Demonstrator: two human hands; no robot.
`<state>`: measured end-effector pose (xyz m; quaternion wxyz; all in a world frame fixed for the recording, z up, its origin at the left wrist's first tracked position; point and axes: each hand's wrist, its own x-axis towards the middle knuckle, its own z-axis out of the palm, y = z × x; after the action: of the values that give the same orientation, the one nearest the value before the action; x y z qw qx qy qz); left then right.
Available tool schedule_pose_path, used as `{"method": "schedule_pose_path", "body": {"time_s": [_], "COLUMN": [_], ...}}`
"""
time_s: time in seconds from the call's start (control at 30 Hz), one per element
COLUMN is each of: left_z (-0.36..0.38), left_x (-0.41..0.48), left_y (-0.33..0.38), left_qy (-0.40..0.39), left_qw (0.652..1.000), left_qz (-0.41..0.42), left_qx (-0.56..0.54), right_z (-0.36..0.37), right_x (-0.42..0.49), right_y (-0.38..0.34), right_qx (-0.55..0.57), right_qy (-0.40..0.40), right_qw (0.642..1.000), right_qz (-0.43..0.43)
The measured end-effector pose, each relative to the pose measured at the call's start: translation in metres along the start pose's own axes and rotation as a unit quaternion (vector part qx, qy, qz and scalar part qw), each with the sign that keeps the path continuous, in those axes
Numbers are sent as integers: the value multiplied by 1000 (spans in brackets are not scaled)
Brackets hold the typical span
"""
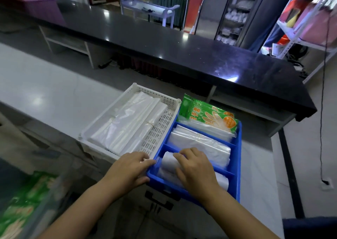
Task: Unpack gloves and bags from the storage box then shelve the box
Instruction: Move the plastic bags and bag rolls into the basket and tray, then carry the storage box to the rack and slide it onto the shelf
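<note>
A blue divided tray (237,165) sits on the white counter. Its far compartment holds a green pack of gloves (209,115), the middle one a stack of clear bags (204,145), the near one a roll of clear bags (169,167). My right hand (195,169) lies on that roll with fingers curled over it. My left hand (129,169) rests at the tray's left near corner, fingertips touching its rim. A white perforated basket (156,133) beside the tray holds more clear bags (125,124).
A clear storage box with green glove packs (23,207) shows blurred at the lower left. A long black counter (164,43) runs behind. White metal shelving (308,23) stands at the far right, and a hanging black cable (323,96) drops to the floor.
</note>
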<state>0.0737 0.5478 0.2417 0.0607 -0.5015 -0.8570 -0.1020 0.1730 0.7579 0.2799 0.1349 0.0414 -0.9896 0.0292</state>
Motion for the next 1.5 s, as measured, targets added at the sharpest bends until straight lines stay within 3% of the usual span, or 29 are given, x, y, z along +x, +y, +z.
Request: {"method": "schedule_pose_path", "body": {"time_s": [0.23, 0.53, 0.87, 1.27, 1.5], "left_z": [-44, -87, -103, -96, -73], "left_x": [-72, -247, -471, -516, -514], "left_y": [-3, -59, -141, -232, -315], "left_qy": [52, 69, -8, -52, -98], "left_qw": [995, 982, 949, 926, 892], "left_qz": [-80, -178, -315, -372, -441], "left_qx": [-17, 9, 17, 32, 3], "right_z": [-6, 22, 89, 176, 240], "right_x": [5, 21, 12, 47, 89], "right_y": [-67, -240, -447, -480, -475], "right_qx": [28, 17, 53, 87, 79], "right_qy": [1, -35, -94, -206, -332], "right_qw": [997, 991, 986, 974, 940], "right_qz": [-68, -124, -130, -21, 28]}}
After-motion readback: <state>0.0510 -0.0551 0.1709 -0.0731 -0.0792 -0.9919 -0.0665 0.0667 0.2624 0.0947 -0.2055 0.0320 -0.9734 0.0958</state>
